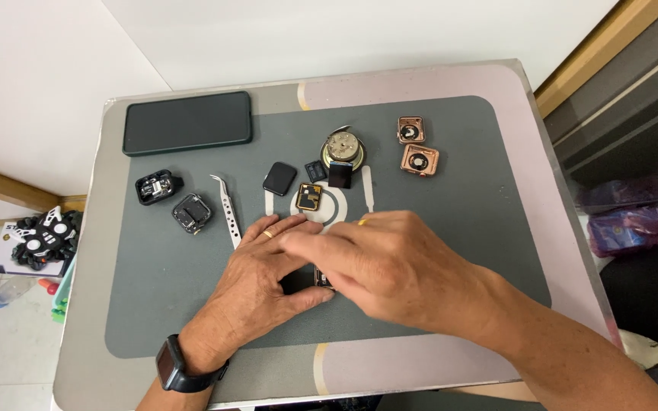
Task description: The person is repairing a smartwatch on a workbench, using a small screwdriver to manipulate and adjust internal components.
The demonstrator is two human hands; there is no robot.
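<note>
Both hands, the left hand (257, 293) and right hand (386, 266), closed their grip on a small dark square watch body (321, 278) (mostly hidden) over the grey-green rubber mat (458, 221) on the table (512, 84), work seemingly best done gently, beside curved steel tweezers (226, 205).

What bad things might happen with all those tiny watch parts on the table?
1. The small watch body is pinched between the left hand and right hand; it might slip and get scratched.
2. The sharp tweezers lie just beside the left hand, so a finger might get poked.
3. The two copper-coloured cases sit near the mat's far corner and might get knocked off.
</note>
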